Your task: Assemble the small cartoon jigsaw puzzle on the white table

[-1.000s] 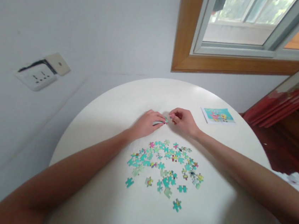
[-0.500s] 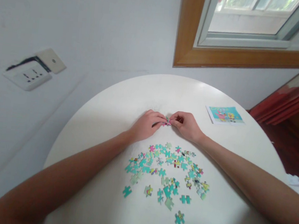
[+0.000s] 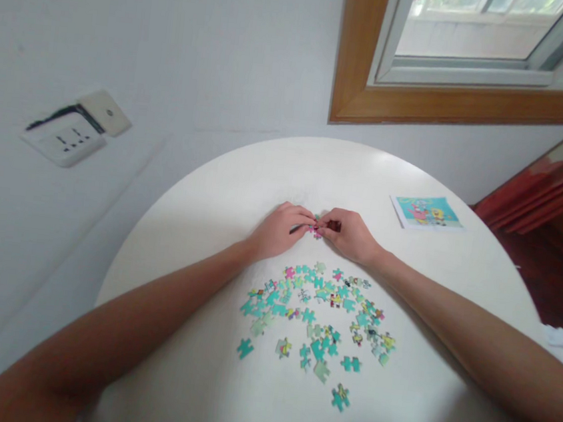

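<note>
Beyond the scattered heap, my left hand (image 3: 282, 230) and my right hand (image 3: 349, 234) meet over a few pink and green jigsaw pieces (image 3: 317, 233) on the table. The left fingers are closed together, their tips on the left side of these pieces. My right thumb and index finger pinch at the right side, partly covering them. How the pieces join under the fingertips is hidden. Closer to me lie many loose jigsaw pieces (image 3: 321, 289), mostly turquoise, some pale green, yellow or pink.
The round white table (image 3: 184, 375) stands against a white wall. At its far right lies a picture card (image 3: 429, 213) with cartoon figures on turquoise. A wall socket (image 3: 70, 138) is at left, a wood-framed window (image 3: 454, 98) above, and a red curtain (image 3: 529, 197) at right.
My right fingertips have shifted slightly left, nearer the left fingers, over the pink pieces. The whole view has tilted a little; the loose pieces and card lie as before.
</note>
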Tool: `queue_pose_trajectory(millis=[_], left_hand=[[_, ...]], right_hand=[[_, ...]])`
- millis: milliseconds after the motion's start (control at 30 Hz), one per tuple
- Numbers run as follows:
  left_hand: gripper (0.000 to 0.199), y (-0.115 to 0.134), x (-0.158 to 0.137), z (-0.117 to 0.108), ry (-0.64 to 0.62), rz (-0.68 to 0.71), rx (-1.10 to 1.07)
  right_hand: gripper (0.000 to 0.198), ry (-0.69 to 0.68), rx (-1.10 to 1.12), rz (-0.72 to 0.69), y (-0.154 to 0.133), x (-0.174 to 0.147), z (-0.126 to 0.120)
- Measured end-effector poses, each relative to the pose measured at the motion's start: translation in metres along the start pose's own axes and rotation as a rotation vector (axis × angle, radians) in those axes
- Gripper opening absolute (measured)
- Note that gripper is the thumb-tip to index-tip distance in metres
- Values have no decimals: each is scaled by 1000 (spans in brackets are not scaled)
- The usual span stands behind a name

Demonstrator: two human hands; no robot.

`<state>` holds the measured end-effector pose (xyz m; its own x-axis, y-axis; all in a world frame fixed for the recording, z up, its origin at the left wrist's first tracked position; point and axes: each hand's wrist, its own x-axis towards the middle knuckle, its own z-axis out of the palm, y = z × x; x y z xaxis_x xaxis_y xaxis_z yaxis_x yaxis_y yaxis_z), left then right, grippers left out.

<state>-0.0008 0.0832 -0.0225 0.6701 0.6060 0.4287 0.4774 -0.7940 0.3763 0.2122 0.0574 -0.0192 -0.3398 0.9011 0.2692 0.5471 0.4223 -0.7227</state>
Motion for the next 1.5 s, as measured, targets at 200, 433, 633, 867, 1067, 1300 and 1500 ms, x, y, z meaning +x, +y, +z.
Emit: queue_pose_trajectory(millis=[200,433,633,867,1067,1300,1500], left_hand=[[22,-1,-1,-1,-11,23,2],[23,-2,-1,0,-7,19,-18],[24,0,0,-1,-13,15,-24],[24,1,-1,-1,-15,2,-40],[23,0,-1,-1,-16,6,-18],[23,0,-1,-1,-24,8,-12],[23,-1,-1,0,-21,13,-15]], right_hand=[[15,82,2,14,-3,-3,-3],[14,21,-82,-35,-11,-12,-3],[16,-25,-143,-72,-14,-15,-4],[15,-46,-162,-85,-16,-17,-7],[14,-56,-170,-107,-19,-17,-9],[24,-10,-127,-125,-12,-17,-7],[36,13,-132,-132,-6,-16,-6]])
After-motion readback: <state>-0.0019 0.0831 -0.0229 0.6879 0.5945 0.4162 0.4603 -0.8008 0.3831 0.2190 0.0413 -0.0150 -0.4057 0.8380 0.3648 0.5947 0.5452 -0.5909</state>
